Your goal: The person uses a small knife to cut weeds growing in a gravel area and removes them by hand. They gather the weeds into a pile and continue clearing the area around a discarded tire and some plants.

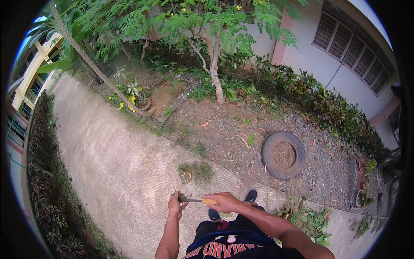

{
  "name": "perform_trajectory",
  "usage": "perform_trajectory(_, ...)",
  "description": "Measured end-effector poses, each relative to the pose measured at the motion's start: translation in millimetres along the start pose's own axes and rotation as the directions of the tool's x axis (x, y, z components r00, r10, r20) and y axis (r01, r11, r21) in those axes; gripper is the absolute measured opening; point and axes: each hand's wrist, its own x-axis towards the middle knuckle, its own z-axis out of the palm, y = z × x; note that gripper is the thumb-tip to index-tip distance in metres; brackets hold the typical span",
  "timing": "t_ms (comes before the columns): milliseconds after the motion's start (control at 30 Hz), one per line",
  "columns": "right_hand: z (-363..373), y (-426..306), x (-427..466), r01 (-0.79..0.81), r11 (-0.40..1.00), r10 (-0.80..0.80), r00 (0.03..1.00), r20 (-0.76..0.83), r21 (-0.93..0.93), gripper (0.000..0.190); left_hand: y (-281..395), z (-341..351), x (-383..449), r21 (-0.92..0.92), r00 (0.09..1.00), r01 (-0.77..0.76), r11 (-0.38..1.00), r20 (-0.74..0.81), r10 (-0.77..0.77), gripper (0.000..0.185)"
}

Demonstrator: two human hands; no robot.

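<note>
My right hand (pixel 223 202) is closed around the orange-yellow handle (pixel 209 201) of a bladed tool. Its narrow grey metal blade (pixel 194 200) points left and reaches my left hand (pixel 175 205). A small clump of soil and weeds (pixel 183 196) lies at the blade's tip, against the fingers of that left hand; whether the fingers grip the clump or the blade is too small to tell. Both hands are above the concrete path, in front of my dark shoes. Just beyond them, a grass tuft (pixel 198 171) grows at the path's edge.
A tire (pixel 268 155) filled with soil lies on the gravel (pixel 233 129) ahead to the right. Pulled weeds (pixel 305 223) are heaped at the lower right. A tree trunk (pixel 216 77) stands ahead, a leaning trunk (pixel 97 71) at the left. A low hedge (pixel 48 168) borders the concrete path (pixel 113 145).
</note>
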Motion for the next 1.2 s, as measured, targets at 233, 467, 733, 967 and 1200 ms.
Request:
perform_trajectory(233,24.2,10.0,2.6,0.042,0.996,-0.04,0.999,-0.026,0.079,0.045,10.6,-15.9,-23.9,0.124,0.998,-0.043,0.991,-0.031,0.048,0.026)
perform_trajectory(467,-27.1,75.3,-49.9,-0.017,0.994,0.056,0.928,-0.368,0.108,0.035,20.1,101.6,-46.3,0.447,0.97,-0.244,0.861,0.109,0.219,0.058)
perform_trajectory(733,-190.6,208.6,-243.6,-0.181,0.95,0.3,0.763,-0.573,0.255,0.043,-41.1,368.9,-37.0,0.601,0.92,-0.372,0.707,0.34,0.196,0.045)
perform_trajectory(967,-324.4,336.1,-435.8,-0.538,0.715,0.669,0.339,-0.662,0.447,0.045,-83.8,590.5,-42.9,0.637,0.853,-0.473,0.608,0.503,0.137,0.043)
perform_trajectory(1200,-418.0,455.5,-540.8,-0.488,0.551,0.769,-0.017,-0.639,0.677,0.045,-155.7,702.0,69.6,0.703,0.892,-0.415,0.577,0.439,0.106,0.033)
